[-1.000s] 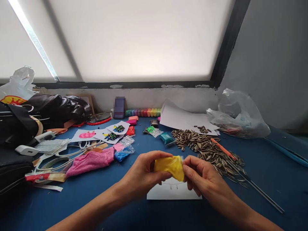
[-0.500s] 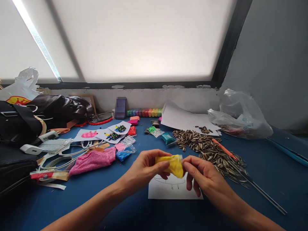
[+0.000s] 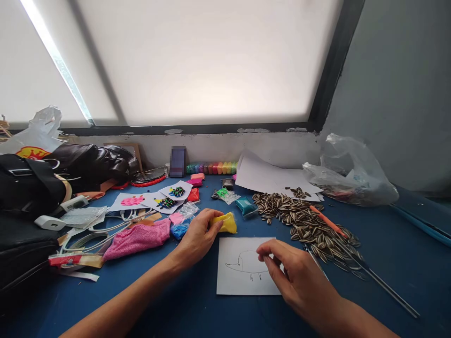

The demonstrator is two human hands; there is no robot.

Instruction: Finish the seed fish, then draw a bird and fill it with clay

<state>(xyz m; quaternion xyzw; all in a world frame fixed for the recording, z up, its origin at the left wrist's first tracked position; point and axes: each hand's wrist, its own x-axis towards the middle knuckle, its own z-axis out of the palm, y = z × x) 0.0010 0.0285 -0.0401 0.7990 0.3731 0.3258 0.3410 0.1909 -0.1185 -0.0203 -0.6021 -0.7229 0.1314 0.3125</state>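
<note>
from the head view, your left hand (image 3: 197, 234) grips the yellow clay bag (image 3: 225, 222) at mid-frame, your right hand (image 3: 292, 277) pinches something too small to tell over the sketched paper (image 3: 239, 281), whose outline looks unfilled.

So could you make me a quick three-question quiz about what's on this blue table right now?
1. True or false: the left hand holds the yellow bag of clay.
2. What lies under the right hand? A) pink towel B) white paper card with a pencil outline drawing C) black bag
3. Fill in: the pile of striped sunflower seeds lies to the ____ of the card.

Key: 1 true; 2 B; 3 right.
</note>
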